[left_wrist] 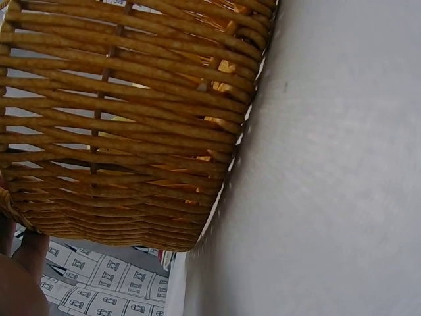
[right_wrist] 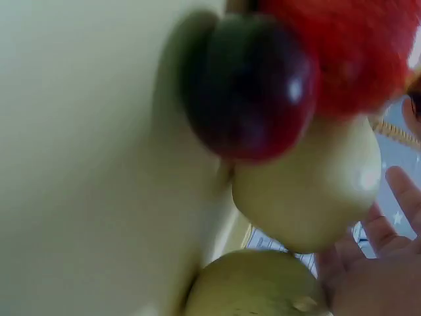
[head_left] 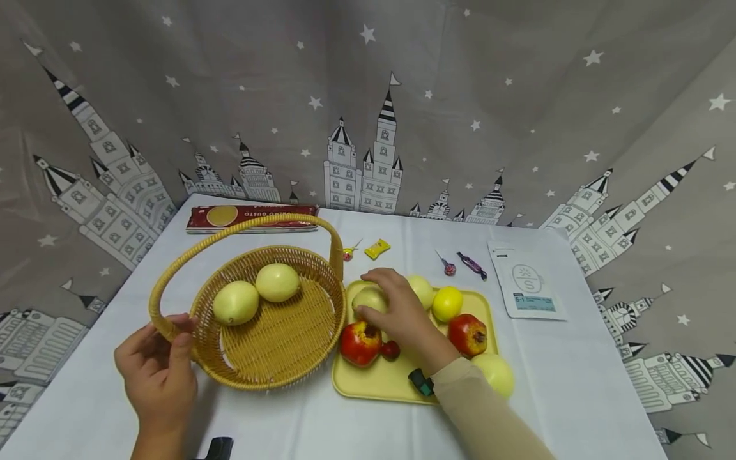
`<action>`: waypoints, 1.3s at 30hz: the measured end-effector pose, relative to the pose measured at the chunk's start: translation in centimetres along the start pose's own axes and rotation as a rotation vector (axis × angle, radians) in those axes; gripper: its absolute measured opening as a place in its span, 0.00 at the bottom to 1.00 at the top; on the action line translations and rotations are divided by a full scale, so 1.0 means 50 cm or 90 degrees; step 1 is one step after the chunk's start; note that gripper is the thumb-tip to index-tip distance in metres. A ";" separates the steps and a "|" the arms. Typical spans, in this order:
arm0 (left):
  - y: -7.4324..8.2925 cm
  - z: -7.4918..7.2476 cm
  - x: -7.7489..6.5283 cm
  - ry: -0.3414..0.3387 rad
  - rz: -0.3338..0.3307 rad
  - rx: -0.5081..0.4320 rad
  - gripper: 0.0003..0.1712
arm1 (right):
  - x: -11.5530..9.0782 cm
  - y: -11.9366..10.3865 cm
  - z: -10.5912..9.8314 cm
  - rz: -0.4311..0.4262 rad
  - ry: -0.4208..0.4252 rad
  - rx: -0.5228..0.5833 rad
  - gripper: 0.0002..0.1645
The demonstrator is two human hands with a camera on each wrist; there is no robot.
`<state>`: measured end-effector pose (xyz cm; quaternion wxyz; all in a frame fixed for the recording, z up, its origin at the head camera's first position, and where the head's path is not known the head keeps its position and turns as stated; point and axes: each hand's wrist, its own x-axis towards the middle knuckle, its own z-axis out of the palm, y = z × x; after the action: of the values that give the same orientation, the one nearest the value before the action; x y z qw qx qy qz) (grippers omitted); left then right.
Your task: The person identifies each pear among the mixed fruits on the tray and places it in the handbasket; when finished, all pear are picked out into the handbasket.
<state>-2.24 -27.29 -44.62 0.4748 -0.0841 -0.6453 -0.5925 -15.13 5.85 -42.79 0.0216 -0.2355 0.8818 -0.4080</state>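
My left hand point(head_left: 158, 367) grips the foot of the handle on a woven basket point(head_left: 276, 358), thumb in front. Inside the basket lie two pale yellow fruits point(head_left: 278, 282). Over the yellow tray point(head_left: 368, 385), my right hand point(head_left: 397, 306) reaches round a pale green-yellow fruit point(head_left: 368, 299), thumb and fingers spread to either side. The right wrist view shows that fruit point(right_wrist: 309, 187) with the extended fingers point(right_wrist: 385, 230) behind it. A pomegranate point(head_left: 360, 344) and a small dark red fruit point(head_left: 390, 350) lie just in front of this hand.
Also on the tray are a yellow lemon point(head_left: 447, 303), another pomegranate point(head_left: 467, 335) and more pale fruits point(head_left: 494, 374). Behind are lollipops point(head_left: 449, 268), wrapped candies point(head_left: 377, 248) and a red package point(head_left: 253, 217). A white pouch point(head_left: 528, 281) lies right, before a castle-print curtain point(head_left: 368, 96).
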 end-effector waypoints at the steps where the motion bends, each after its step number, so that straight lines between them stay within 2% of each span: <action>1: 0.000 -0.001 0.000 0.000 0.000 0.000 0.23 | 0.001 0.003 0.007 -0.008 -0.005 -0.003 0.33; 6: -0.003 -0.003 -0.002 -0.005 0.006 0.005 0.23 | 0.006 0.011 0.032 -0.027 0.006 -0.015 0.31; 11: -0.001 -0.003 -0.001 -0.007 0.005 0.022 0.22 | 0.004 0.020 0.043 0.013 0.009 -0.010 0.29; 21: 0.007 -0.002 0.004 -0.003 0.011 0.015 0.22 | 0.002 0.037 0.033 0.103 -0.002 0.087 0.30; 26: 0.006 -0.003 0.005 -0.011 0.012 0.032 0.22 | 0.004 0.033 0.026 0.114 0.018 0.145 0.30; 29: 0.003 -0.006 0.004 -0.015 0.009 0.050 0.22 | 0.010 0.013 0.015 0.086 0.041 0.179 0.28; 32: -0.002 -0.009 0.001 -0.016 0.006 0.062 0.22 | 0.016 -0.028 -0.003 0.029 0.043 0.190 0.27; 36: -0.003 -0.008 -0.002 -0.013 0.011 0.046 0.23 | 0.019 -0.100 -0.011 -0.067 0.005 0.202 0.26; 39: 0.003 -0.003 0.000 -0.012 0.013 0.023 0.23 | 0.021 -0.151 0.008 -0.147 -0.038 0.198 0.26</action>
<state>-2.07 -27.37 -44.51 0.4764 -0.0879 -0.6595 -0.5748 -12.97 0.89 -37.39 0.0369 -0.3406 0.7745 -0.5318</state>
